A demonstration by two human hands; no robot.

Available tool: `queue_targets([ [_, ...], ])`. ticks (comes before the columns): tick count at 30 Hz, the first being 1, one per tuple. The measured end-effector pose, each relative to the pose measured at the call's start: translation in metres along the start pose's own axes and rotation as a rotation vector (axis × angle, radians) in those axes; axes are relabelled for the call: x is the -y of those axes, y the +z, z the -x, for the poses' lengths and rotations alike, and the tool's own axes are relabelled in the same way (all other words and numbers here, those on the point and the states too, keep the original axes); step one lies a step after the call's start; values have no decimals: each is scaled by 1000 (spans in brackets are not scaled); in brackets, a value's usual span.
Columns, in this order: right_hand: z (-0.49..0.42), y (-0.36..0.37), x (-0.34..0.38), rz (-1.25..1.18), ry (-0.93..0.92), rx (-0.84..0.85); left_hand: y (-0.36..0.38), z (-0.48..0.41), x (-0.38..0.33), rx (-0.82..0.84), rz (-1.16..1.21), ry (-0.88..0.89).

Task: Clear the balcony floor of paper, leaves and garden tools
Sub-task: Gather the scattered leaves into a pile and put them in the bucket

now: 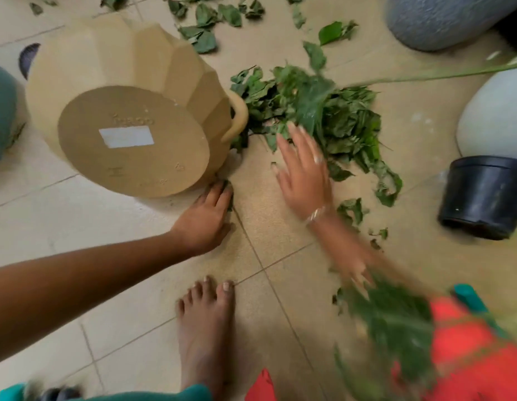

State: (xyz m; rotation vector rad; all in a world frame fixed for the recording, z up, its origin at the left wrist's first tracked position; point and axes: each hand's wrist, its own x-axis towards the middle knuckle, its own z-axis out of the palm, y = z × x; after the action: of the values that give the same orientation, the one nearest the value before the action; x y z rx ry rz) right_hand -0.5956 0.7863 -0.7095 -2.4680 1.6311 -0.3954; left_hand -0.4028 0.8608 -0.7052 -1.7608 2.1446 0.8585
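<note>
A heap of green leaves (pixel 323 117) lies on the tiled floor (pixel 135 285), right of a tan plastic pot (pixel 130 111) tipped on its side with its mouth toward the heap. My right hand (pixel 303 169) lies flat with straight fingers against the near edge of the heap; it is blurred. My left hand (pixel 208 218) rests on the floor at the pot's lower rim, fingertips touching a small leaf there. More loose leaves (pixel 205 21) are scattered at the top, and a few scraps (pixel 352 212) lie by my right wrist.
A black pot (pixel 482 198) stands at the right, with a pale round pot (pixel 497 117) behind it and a grey-blue pot (pixel 442 18) at top right. A long green stem (pixel 425 75) crosses above the heap. My bare foot (pixel 205 328) stands near the bottom.
</note>
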Motion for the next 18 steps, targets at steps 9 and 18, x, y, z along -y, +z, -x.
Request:
queue_targets([
  [9, 189, 31, 29, -132, 1319, -79, -15, -14, -2, -71, -116, -70],
  [18, 4, 23, -35, -225, 1082, -38, 103, 86, -62, 214, 324, -552],
])
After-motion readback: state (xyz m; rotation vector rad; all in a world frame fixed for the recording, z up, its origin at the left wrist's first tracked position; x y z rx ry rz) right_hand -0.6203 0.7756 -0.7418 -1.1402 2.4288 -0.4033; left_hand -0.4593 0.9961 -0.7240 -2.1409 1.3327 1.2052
